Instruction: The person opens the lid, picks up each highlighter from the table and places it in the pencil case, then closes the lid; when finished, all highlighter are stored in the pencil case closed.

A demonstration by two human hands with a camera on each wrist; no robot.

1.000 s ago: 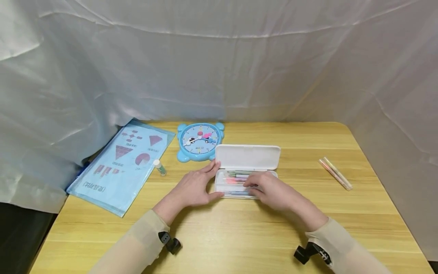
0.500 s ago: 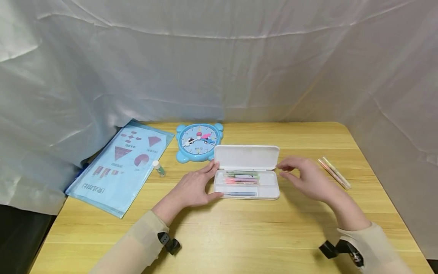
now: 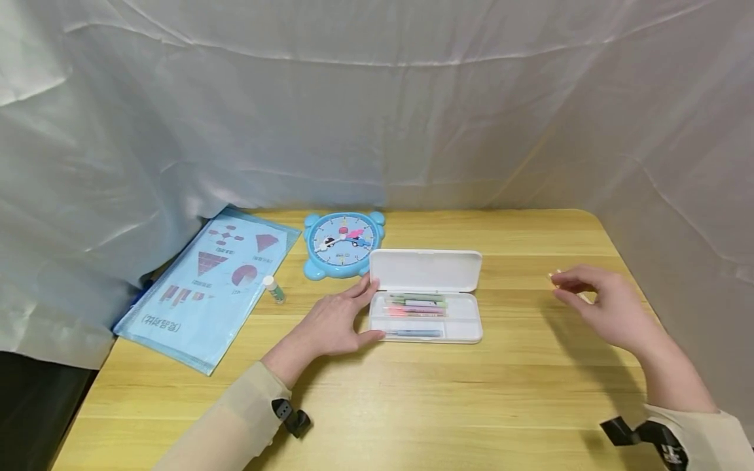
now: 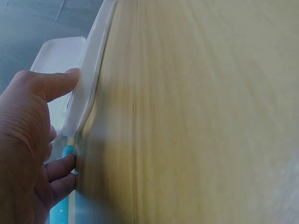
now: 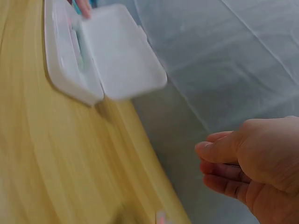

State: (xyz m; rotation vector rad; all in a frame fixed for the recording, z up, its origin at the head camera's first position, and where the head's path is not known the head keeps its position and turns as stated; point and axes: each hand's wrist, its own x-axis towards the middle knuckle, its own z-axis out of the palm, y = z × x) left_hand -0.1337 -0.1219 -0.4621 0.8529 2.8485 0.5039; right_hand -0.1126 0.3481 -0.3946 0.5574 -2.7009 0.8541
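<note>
In the head view an open white pencil case (image 3: 465, 331) lies mid-table, its lid (image 3: 425, 270) tipped back. Several pens (image 3: 417, 303) are in its rear section and a blue one (image 3: 415, 333) in the front section. My left hand (image 3: 332, 324) holds the case's left end, thumb on the front wall (image 4: 83, 100) and fingers toward the back. Off to the right, my right hand (image 3: 615, 307) hovers over the loose pens (image 3: 586, 298), thumb and fingers loosely bent with nothing between them. The hand hides most of these pens; a pinkish pen end (image 5: 160, 217) shows in the right wrist view.
Behind the case's left corner lies a blue toy clock (image 3: 344, 242). A glue stick (image 3: 273, 289) is beside a blue document folder (image 3: 206, 288) at the left. Grey curtain (image 3: 412, 131) closes off the table's back and sides.
My right hand has left the inside of the pencil case and travelled right to the loose pens. The left hand has stayed at the case's left end.
</note>
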